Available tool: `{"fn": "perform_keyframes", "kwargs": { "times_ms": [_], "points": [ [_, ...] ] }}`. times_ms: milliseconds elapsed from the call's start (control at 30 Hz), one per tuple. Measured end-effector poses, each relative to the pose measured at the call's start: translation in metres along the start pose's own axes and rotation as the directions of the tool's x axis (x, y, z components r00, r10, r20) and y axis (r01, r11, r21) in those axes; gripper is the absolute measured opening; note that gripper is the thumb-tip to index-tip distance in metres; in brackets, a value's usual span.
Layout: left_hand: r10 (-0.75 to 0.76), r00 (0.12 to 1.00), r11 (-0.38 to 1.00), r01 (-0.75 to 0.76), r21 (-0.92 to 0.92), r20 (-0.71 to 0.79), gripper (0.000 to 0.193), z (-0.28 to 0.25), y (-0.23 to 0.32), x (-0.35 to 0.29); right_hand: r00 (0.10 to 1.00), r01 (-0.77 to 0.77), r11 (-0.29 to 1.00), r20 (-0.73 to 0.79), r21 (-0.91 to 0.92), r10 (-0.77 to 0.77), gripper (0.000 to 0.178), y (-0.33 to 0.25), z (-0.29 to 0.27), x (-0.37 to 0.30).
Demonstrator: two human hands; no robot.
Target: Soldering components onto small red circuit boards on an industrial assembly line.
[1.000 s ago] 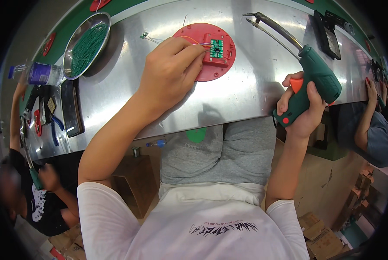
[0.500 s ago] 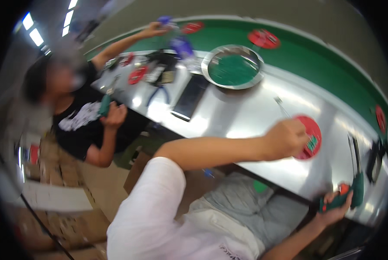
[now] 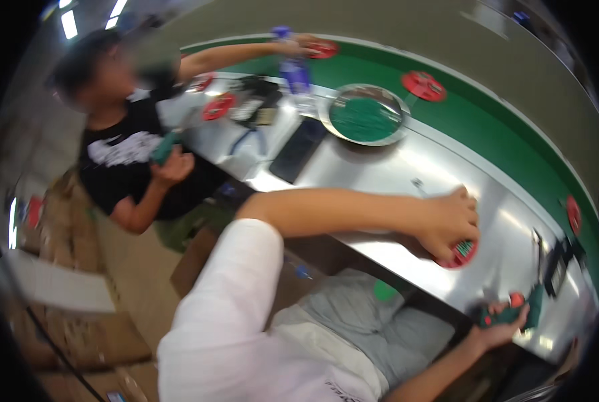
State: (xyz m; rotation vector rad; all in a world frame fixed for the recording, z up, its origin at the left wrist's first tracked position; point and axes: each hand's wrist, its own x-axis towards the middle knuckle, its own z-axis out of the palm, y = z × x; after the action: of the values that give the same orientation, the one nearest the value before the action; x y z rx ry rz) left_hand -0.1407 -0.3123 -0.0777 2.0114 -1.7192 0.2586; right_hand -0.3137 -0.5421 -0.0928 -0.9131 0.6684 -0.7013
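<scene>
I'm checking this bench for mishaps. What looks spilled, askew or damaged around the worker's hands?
Nothing stands out. The left hand rests on the red disc holding a green circuit board, the right hand grips the green electric screwdriver, and nothing looks spilled.

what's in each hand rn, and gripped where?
Right hand: green power screwdriver, by its handle. Left hand: presses on the red disc; actual grip can't be told.

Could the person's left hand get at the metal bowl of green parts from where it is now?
Probably yes. The left hand rests on the red disc, and bare steel table lies between it and the metal bowl; nothing stands in between, though it's a long stretch.
</scene>
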Motion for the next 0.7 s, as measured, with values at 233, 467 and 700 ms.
{"fn": "perform_keyframes", "kwargs": {
  "times_ms": [233, 467, 700],
  "points": [
    [-0.029, 0.995, 0.845, 0.074, 0.529, -0.094, 0.041, -0.002, -0.086, 0.082, 0.985, 0.168, 0.984, 0.031, 0.052, -0.170, 0.040, 0.003, 0.008, 0.003],
    [-0.762, 0.431, 0.262, 0.888, 0.378, -0.483, 0.047, -0.061, -0.245, 0.087, 0.987, 0.159, 0.987, -0.026, -0.003, -0.159, 0.041, 0.001, 0.025, -0.007],
    [-0.800, 0.486, 0.362, 0.858, 0.364, -0.351, 0.033, -0.037, -0.328, 0.053, 0.962, 0.220, 0.975, -0.160, -0.019, -0.220, 0.026, 0.008, 0.018, -0.005]
  ]
}}
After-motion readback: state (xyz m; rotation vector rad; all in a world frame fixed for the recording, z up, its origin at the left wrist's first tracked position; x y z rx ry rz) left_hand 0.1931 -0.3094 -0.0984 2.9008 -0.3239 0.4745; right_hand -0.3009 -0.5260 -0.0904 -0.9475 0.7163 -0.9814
